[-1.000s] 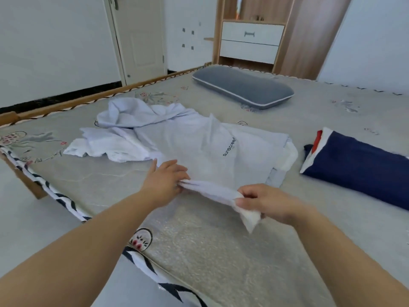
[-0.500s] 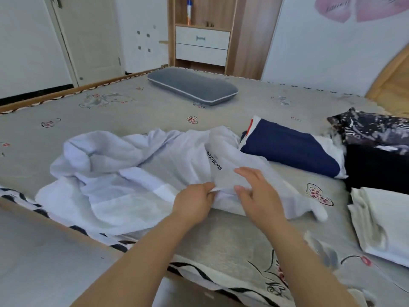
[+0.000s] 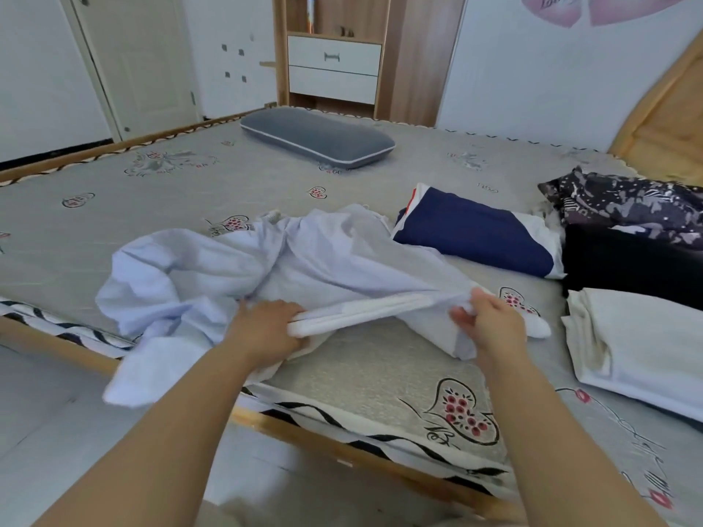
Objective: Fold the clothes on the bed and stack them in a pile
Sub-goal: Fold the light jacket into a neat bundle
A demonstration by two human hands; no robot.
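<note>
Near the bed's edge, both hands, left (image 3: 266, 329) and right (image 3: 490, 321), now stretch the pale garment's (image 3: 228, 268) white band, formerly bunched.

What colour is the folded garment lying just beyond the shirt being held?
Navy blue garment, with a white edge and a bit of red at one corner; head view.

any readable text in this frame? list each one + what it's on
"Love" or similar: pink script on the pink heart wall decal, cut off by the frame edge, reading unsure.
Black cursive beside the heart print on the mattress cover: too stylised to read.
Script near the mattress cover's right corner: blurred, unreadable.
White garment gripped by the left hand and right hand: no print showing.
</note>
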